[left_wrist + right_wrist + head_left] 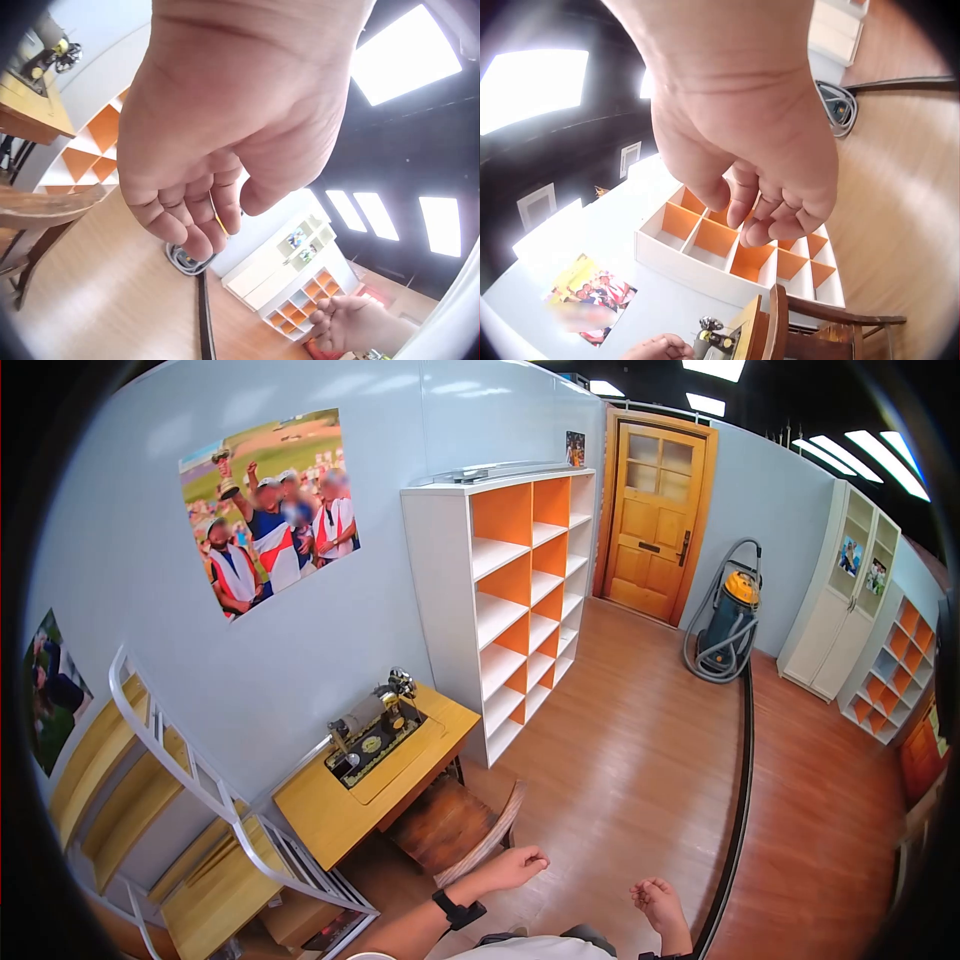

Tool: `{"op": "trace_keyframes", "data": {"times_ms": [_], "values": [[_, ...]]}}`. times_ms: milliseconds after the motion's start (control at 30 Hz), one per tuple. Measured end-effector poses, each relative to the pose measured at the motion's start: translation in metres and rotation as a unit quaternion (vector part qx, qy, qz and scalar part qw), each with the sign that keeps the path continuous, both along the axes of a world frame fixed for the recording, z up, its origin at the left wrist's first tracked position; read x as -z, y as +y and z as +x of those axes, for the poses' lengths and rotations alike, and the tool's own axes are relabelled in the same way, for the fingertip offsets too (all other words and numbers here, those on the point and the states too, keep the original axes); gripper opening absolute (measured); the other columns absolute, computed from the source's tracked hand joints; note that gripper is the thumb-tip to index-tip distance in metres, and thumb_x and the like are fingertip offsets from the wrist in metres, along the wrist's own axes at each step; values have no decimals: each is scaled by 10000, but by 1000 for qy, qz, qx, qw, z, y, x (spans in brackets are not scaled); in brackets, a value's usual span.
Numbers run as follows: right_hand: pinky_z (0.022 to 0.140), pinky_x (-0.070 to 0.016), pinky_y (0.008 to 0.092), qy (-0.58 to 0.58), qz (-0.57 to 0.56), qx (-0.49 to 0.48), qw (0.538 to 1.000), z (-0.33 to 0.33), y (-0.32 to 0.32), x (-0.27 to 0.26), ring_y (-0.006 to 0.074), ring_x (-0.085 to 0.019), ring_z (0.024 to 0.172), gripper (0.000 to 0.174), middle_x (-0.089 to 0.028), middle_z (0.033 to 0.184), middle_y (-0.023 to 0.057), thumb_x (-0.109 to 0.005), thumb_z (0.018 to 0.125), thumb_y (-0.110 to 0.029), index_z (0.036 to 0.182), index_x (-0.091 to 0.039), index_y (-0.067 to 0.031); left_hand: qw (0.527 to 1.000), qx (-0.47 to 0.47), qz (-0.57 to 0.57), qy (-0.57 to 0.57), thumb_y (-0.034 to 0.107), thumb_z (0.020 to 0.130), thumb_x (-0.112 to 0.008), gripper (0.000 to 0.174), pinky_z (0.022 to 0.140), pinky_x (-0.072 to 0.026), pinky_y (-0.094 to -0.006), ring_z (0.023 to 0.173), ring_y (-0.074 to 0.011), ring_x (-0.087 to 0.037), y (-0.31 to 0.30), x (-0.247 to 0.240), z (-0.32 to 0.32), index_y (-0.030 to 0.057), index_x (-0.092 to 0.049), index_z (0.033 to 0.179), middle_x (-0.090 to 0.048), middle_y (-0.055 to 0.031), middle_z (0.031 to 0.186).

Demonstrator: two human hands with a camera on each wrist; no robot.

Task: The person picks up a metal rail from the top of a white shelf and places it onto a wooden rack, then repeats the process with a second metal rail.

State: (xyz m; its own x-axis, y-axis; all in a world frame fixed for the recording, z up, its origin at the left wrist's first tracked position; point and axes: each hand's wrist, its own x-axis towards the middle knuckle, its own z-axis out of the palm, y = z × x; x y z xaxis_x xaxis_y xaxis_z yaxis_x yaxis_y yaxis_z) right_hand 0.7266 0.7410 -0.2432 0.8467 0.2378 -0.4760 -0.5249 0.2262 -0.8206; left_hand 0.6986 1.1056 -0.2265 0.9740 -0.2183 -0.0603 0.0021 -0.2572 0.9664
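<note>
Wood-look floor [620, 720] beside a pale blue wall [390, 560].

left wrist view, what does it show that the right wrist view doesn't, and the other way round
Only the left wrist view shows two small pictures on the pale cabinet's upper part. Only the right wrist view shows the wall poster. Both show the left hand, right hand, sewing machine, wooden chair, large shelf unit, vacuum cleaner, black floor strip and ceiling lights.
</note>
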Motion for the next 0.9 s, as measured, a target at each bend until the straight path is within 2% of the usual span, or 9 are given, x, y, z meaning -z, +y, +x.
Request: {"op": "trace_keyframes", "data": {"times_ms": [33, 133, 233, 300, 333, 367, 600, 767, 900], "values": [[716, -513, 313, 11, 0, 4, 1000, 19, -2, 5, 183, -621, 777, 99, -662, 900, 124, -511, 969, -97, 923, -580, -43, 999, 24, 18, 38, 171, 982, -537, 210, 805, -481, -282, 902, -133, -599, 0, -10, 17, -6, -613, 1065, -660, -68, 955], [705, -512, 319, 29, 5, 2, 1000, 85, -13, 25, 192, -619, 765, 90, -658, 884, 123, -508, 961, -90, 911, -575, -55, 999, 18, 15, 30, 172, 983, -535, 214, 820, -483, -285, 909, -138, -604, -2, -7, 66, -5, -611, 1075, -662, -70, 963], [706, -513, 311, 19, 18, -18, 999, 170, -23, 44, 179, -619, 767, 88, -661, 884, 118, -524, 961, -101, 922, -579, -45, 999, -16, 38, -22, 195, 971, -559, 204, 716, -487, -277, 783, -126, -595, -5, -2, 120, 8, -621, 1024, -650, -58, 846], [705, -513, 303, 5, 21, -30, 999, 231, -32, 49, 170, -619, 767, 92, -664, 883, 114, -532, 962, -105, 924, -583, -38, 997, -47, 50, 33, 195, 972, -558, 206, 729, -492, -281, 800, -130, -605, -6, 4, 164, 7, -623, 1025, -658, -60, 861], [703, -512, 299, -4, 19, -34, 999, 264, -33, 45, 169, -619, 765, 93, -665, 879, 112, -533, 960, -104, 920, -584, -38, 995, -62, 55, 61, 195, 972, -557, 206, 736, -494, -283, 809, -132, -610, -7, 5, 187, 7, -624, 1026, -661, -61, 869], [701, -511, 295, -12, 16, -38, 999, 295, -36, 37, 167, -618, 763, 93, -666, 875, 110, -533, 959, -103, 917, -585, -38, 995, -74, 72, 16, 196, 973, -558, 207, 744, -493, -280, 817, -124, -610, -10, 5, 212, 8, -626, 1026, -665, -59, 883], [700, -507, 287, -72, -13, -115, 991, 494, -49, -3, 154, -611, 753, 109, -670, 885, 103, -511, 969, -98, 928, -592, -36, 991, -128, 14, 24, 171, 985, -540, 195, 768, -492, -273, 840, -126, -610, -37, -62, 353, 3, -624, 1037, -661, -53, 937], [727, -505, 268, -68, 29, -155, 985, 580, -28, -32, 131, -609, 774, 130, -676, 896, 79, -527, 980, -123, 963, -616, -30, 985, -164, 20, 42, 156, 988, -537, 183, 804, -487, -266, 889, -115, -605, -24, -67, 417, 9, -627, 1051, -661, -48, 963], [752, -509, 265, -88, 0, -210, 974, 647, 11, -33, 124, -618, 800, 133, -683, 910, 67, -530, 982, -125, 973, -628, -35, 979, -197, 33, 41, 148, 991, -531, 180, 815, -484, -261, 903, -108, -604, 3, -68, 464, 13, -629, 1059, -662, -42, 966]]}}
